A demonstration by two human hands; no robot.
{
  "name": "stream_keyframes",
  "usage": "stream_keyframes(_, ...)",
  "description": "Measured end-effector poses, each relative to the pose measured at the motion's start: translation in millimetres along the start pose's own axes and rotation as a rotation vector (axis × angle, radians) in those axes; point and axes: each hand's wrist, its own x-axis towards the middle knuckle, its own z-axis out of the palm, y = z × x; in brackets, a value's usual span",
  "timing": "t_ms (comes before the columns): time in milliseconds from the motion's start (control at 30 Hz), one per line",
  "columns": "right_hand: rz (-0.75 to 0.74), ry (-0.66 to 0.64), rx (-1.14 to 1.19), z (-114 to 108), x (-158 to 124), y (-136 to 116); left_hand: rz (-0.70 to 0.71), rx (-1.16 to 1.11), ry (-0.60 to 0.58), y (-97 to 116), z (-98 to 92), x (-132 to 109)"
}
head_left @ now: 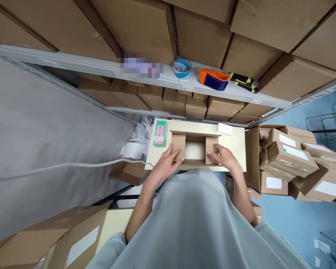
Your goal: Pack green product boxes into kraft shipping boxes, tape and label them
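A small brown cardboard box [195, 135] lies on the pale tabletop, its end flaps folded inward and a gap between them showing a light inside. My left hand [167, 161] rests on the left flap [179, 144], with fingers stretched out and apart. At the other end, my right hand [223, 156] has its thumb and curled fingers on the right flap [211, 144]. Left of the box lies a green and pink retail package [159, 133]. A small white box or card [224, 129] sits behind the right flap.
Above the table [235, 149], a shelf holds blue tape [182, 68], an orange and navy tape dispenser [213, 79] and yellow-black cutters [243, 82]. A large carton [252, 157] of labelled parcels stands right. A white cable [81, 164] crosses from the left.
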Motion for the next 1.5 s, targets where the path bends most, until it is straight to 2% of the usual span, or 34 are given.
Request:
stream_keyframes(100, -0.154, -0.133, 0.095, -7, -22, 25, -0.001, -0.013, 0.026, 0, 1.8, 2)
stream_keyframes(167, -0.178, -0.121, 0.103, -4, -29, 32, 0.004, -0.007, 0.042, -1, 2.3, 5)
stream_keyframes(267, -0.148, 0.012, 0.1, 9, -24, 31, -0.013, 0.013, 0.15, 0, 4.4, 15)
stream_keyframes(367, -0.017, 0.156, 0.116, 24, -10, 26, -0.076, 0.054, 0.32, 0, 11.5, 30)
stream_keyframes(433, 0.073, 0.256, 0.128, 33, -1, 24, -0.106, 0.056, 0.373, -1, 17.6, 40)
stream_keyframes(533, 0.063, 0.336, 0.113, 39, 5, 23, -0.051, 0.004, 0.41, -5, 22.8, 49)
stream_keyframes(633, 0.011, 0.331, 0.108, 38, 5, 22, 0.094, -0.021, 0.424, -7, 21.1, 50)
stream_keyframes(733, 0.001, 0.331, 0.154, 35, 5, 24, 0.15, -0.026, 0.432, -6, 19.4, 46)
stream_keyframes(900, -0.007, 0.262, 0.211, 37, 2, 32, 0.102, -0.049, 0.356, -5, 26.4, 36)
stream_keyframes(1000, -0.052, 0.28, 0.221, 43, 5, 35, 0.03, -0.072, 0.381, -4, 28.1, 37)
stream_keyframes(1200, -0.075, 0.403, 0.199, 62, 41, 28, -0.118, -0.172, 0.497, -8, 36.0, 69)
stream_keyframes(1333, -0.127, 0.456, 0.309, 75, 60, 28, -0.129, -0.368, 0.456, -21, 48.0, 84)
stream_keyframes(1500, -0.097, 0.479, 0.394, 88, 64, 32, -0.115, -0.494, 0.412, -35, 51.6, 87)
